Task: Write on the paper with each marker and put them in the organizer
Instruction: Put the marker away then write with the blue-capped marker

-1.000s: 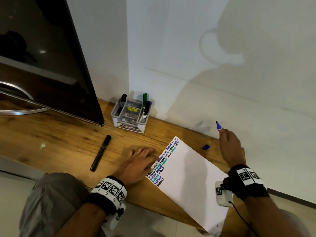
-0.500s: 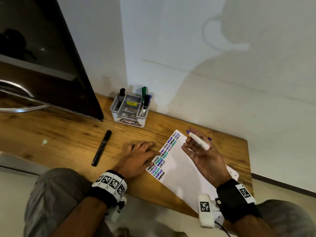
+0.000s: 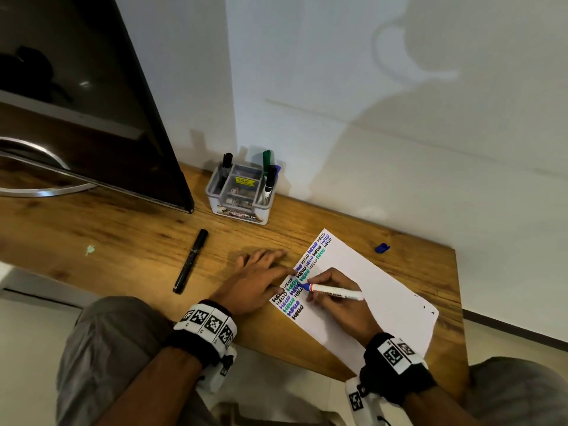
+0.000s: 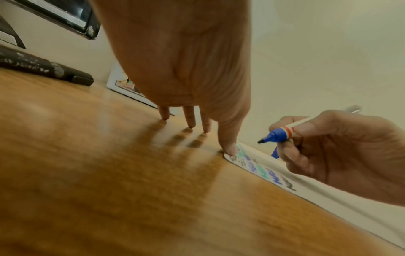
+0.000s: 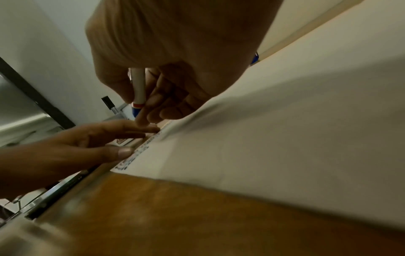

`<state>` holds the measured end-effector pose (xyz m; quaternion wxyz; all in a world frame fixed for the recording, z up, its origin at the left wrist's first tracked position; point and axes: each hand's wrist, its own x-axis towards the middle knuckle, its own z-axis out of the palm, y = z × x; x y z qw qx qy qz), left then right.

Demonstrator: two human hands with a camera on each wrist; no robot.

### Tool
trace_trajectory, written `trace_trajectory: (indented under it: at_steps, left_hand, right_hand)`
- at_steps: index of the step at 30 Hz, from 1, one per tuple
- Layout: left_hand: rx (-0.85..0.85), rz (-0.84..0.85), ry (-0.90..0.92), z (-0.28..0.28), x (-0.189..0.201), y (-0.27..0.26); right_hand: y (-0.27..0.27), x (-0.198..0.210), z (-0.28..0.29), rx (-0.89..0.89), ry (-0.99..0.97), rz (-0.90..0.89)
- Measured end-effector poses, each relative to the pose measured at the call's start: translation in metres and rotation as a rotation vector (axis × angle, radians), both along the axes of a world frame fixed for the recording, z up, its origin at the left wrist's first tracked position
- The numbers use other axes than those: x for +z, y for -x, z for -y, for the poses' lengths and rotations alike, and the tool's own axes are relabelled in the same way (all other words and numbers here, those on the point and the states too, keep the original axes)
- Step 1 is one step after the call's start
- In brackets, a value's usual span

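The blue marker (image 3: 333,291) lies nearly level in the right hand (image 3: 338,298), its uncapped tip aimed left at the column of coloured HELLO words along the left edge of the paper (image 3: 372,290). From the left wrist view the tip hangs just above the sheet, not quite touching. The right hand's fingers are curled round the white barrel in a writing grip, the wrist angled in from the lower right and hovering over the page.

The left hand (image 3: 258,278) lies flat and relaxed, holding nothing, fingers spread on the wooden desk (image 3: 123,241), with the thumb pressing the paper's edge beside the writing.

The marker's blue cap (image 3: 382,248) sits on the desk just past the sheet's far right edge. A black marker (image 3: 190,261) lies capped on the wood to the left of the left hand, well apart from it. Against the wall stands the clear organizer (image 3: 239,207), with a few markers upright in its compartments. A dark screen (image 3: 76,103) leans at the far left.
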<state>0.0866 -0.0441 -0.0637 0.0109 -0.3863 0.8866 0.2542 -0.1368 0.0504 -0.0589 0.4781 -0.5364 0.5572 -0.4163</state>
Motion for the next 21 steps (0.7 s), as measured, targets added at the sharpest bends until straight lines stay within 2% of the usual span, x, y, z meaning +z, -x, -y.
trace_trajectory:
  at_steps: [7,21]
  left_hand:
    - [-0.001,0.006,-0.003,0.0,-0.002,0.0]
    - [0.003,-0.005,-0.004,0.0,-0.003,0.0]
  right_hand:
    - [-0.002,-0.016,-0.005,-0.071,-0.03,-0.115]
    - [-0.001,-0.025,-0.005,-0.046,0.008,-0.207]
